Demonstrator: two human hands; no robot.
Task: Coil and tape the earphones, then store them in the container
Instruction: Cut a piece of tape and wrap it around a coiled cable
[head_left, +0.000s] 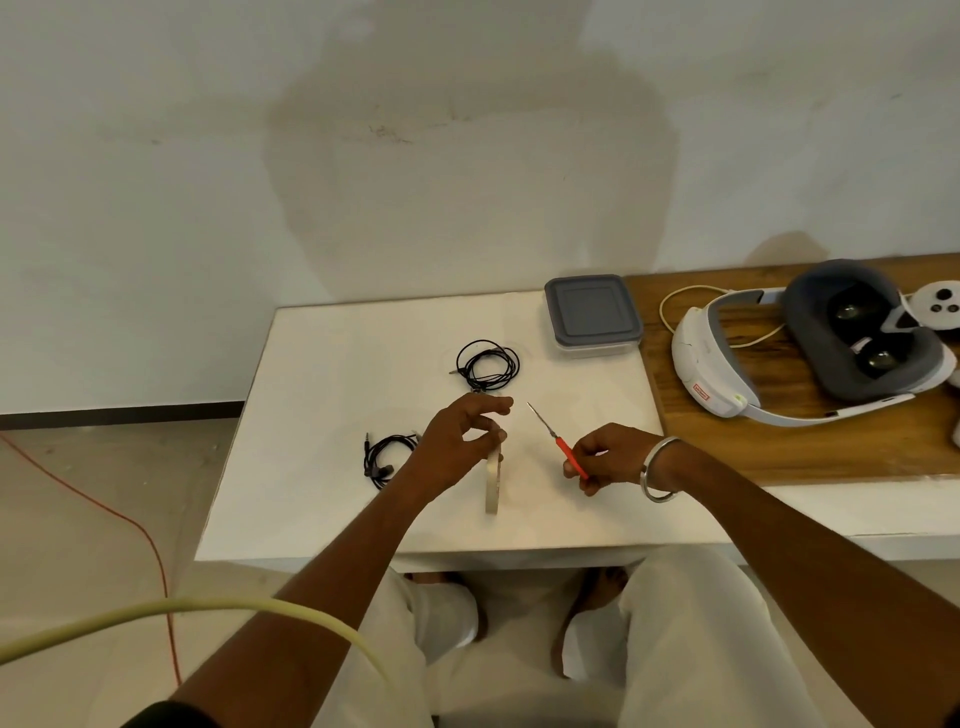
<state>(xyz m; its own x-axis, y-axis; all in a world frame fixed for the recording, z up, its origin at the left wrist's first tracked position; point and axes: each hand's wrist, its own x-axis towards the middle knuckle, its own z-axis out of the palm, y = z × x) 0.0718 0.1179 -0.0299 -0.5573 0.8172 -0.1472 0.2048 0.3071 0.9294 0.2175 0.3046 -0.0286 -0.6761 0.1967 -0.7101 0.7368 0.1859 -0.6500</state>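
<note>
Two sets of black earphones are seen on the white tabletop (322, 364). The farther earphones (487, 365) lie as a loose round coil beyond the hands, a little ahead of the left hand (457, 441) and well clear of it. The nearer earphones (387, 457) lie bunched just to the left of that hand, the plug pointing away from the person; whether either bundle is already taped cannot be told.

A roll of tape (493, 480), pale and thin, is held upright on its edge by the left hand, the fingers curled loosely about its upper rim and not fully closed, the roll's flat faces turned to left and right. A small tool (556, 439) with a red handle and a slim metal tip is pinched in the closed right hand (605, 457), its long axis running up and leftward toward the roll and the far coil; whether it is a cutter or closed scissors cannot be told.

The container (592, 317), square, clear-walled with a grey lid still on, stands at the far right of the tabletop, nearer the right hand. The cords are judged thin, limp and springy, likely to uncoil unless pinned while tape is cut. A white headset (727, 374) rests on the wooden board (779, 447) beside
</note>
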